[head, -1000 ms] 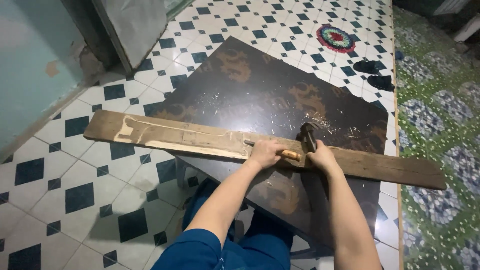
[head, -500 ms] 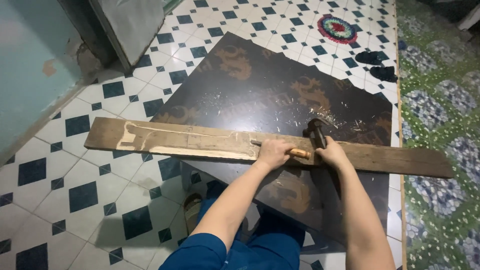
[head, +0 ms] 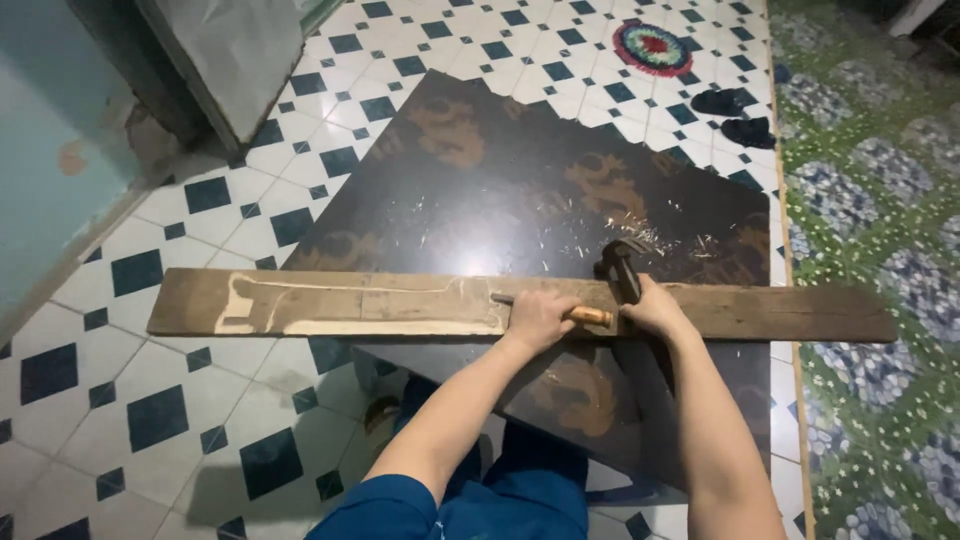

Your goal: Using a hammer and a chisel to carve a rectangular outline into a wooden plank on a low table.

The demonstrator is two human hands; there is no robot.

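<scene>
A long weathered wooden plank (head: 400,305) lies across a dark patterned board (head: 520,190), with a pale strip carved along its left half. My left hand (head: 538,318) is closed on a chisel with an orange-brown wooden handle (head: 592,316), its blade flat on the plank and pointing left. My right hand (head: 655,308) grips a hammer whose dark head (head: 620,265) sits just above the chisel's handle end. Wood chips (head: 640,235) are scattered on the board behind the hammer.
The floor (head: 180,400) is white tile with dark blue diamonds. A green pebble-patterned strip (head: 870,300) runs along the right. A round colourful mat (head: 652,47) and a pair of dark slippers (head: 735,115) lie at the far end. A grey panel (head: 230,60) leans at upper left.
Both hands stay at the same spot on the plank. The hammer head shifts only slightly over the chisel handle. My view has turned a little, so the plank looks more level.
</scene>
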